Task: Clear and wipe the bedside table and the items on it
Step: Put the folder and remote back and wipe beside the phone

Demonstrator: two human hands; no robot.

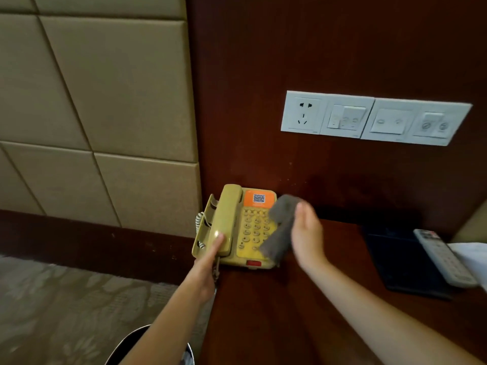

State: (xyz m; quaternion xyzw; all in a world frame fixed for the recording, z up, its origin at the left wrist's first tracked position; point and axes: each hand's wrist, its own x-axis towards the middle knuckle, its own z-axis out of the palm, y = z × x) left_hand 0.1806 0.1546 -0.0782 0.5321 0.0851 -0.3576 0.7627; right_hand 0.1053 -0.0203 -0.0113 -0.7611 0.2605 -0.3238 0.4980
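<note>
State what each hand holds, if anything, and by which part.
Right hand grips the grey cloth by one long edge. Left hand holds nothing; fingers touch the handset near its lower end.

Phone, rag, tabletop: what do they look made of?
Phone: moulded plastic, yellowed, glossy, given the highlight on the handset. Rag: soft grey cloth, matte, draping limply. Tabletop: dark reddish wood or veneer, slight sheen; grain too blurred to say which.
</note>
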